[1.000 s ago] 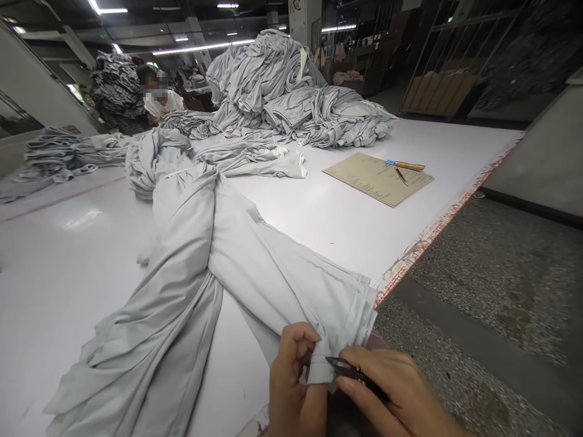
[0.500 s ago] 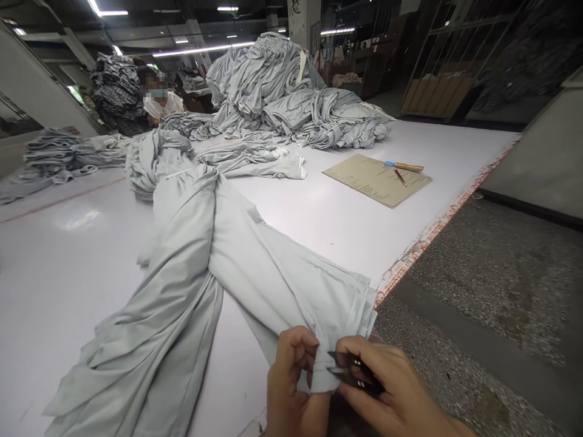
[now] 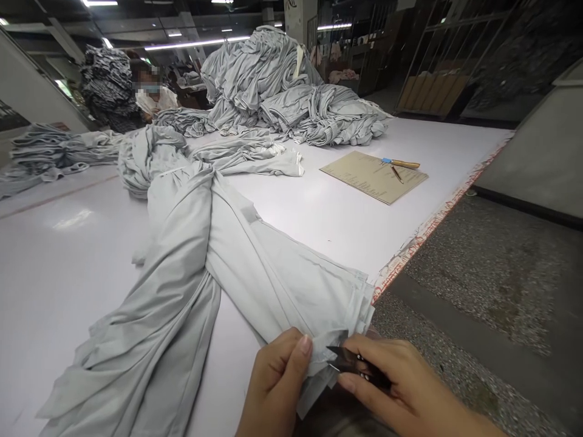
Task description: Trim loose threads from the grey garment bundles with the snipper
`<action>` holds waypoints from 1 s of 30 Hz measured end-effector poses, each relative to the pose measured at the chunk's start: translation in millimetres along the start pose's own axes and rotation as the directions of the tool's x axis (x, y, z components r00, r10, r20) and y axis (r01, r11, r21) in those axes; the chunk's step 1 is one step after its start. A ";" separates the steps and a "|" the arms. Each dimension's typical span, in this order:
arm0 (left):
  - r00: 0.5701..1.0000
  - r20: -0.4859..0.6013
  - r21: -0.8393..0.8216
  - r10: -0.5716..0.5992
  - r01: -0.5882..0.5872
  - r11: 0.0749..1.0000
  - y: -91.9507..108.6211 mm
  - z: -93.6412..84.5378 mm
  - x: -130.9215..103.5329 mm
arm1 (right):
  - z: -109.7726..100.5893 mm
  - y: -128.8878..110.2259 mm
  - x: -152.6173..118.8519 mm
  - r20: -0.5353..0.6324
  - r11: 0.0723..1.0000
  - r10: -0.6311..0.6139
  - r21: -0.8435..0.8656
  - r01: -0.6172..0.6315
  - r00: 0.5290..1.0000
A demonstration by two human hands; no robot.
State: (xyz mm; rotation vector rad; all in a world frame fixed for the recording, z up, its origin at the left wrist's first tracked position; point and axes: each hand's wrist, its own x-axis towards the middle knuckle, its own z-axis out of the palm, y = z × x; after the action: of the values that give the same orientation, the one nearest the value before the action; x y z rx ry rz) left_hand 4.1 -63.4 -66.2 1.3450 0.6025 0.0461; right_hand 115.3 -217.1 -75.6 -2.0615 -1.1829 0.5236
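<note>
Pale grey trousers (image 3: 255, 267) lie in a layered bundle on the white table (image 3: 314, 227), their near leg ends reaching the front edge. My left hand (image 3: 280, 379) is closed, pinching the hem end of one leg between thumb and fingers. Dark thread snips (image 3: 357, 366) are gripped in my right hand (image 3: 396, 382). Their pointed blades lie against the cloth just right of my left thumb, the tips slightly apart. Whether a thread is between the blades is too small to tell.
A brown card sheet (image 3: 371, 179) bears a tool with a wooden handle (image 3: 403, 164) and a pen (image 3: 397, 175). Behind rises a large heap of grey garments (image 3: 264, 79). Folded garments (image 3: 39, 149) lie at left. A person (image 3: 155, 97) is beyond the table.
My left thumb now presses down on the cloth, where the fingers were curled upright around the hem before. The hem has been turned over. The snips stay close beside it.
</note>
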 end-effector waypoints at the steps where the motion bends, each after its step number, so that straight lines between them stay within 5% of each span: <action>1: 1.000 0.004 0.027 0.008 -0.008 1.000 1.1 0.2 -0.4 | 0.4 -1.1 -0.3 0.003 1.000 -0.005 -0.022 0.006 1.000; 10: 0.993 0.000 0.200 0.118 -0.116 0.973 5.8 1.4 1.8 | 5.5 -4.5 2.6 0.058 0.985 -0.094 -0.142 0.101 0.994; 23: 0.998 0.034 0.055 -0.046 0.044 0.998 8.2 -0.5 2.4 | 1.4 1.6 -1.2 0.002 0.971 -0.157 -0.180 0.154 0.988; 30: 0.999 0.002 0.155 0.038 -0.038 0.987 6.4 3.6 3.1 | 6.5 -3.9 1.7 0.034 0.963 -0.188 -0.191 0.191 0.982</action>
State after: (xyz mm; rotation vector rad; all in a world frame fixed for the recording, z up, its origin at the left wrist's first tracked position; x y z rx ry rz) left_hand 10.2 -63.9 -61.2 1.5072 0.5911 0.0313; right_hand 109.8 -211.9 -77.1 -2.0776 -1.4730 0.3443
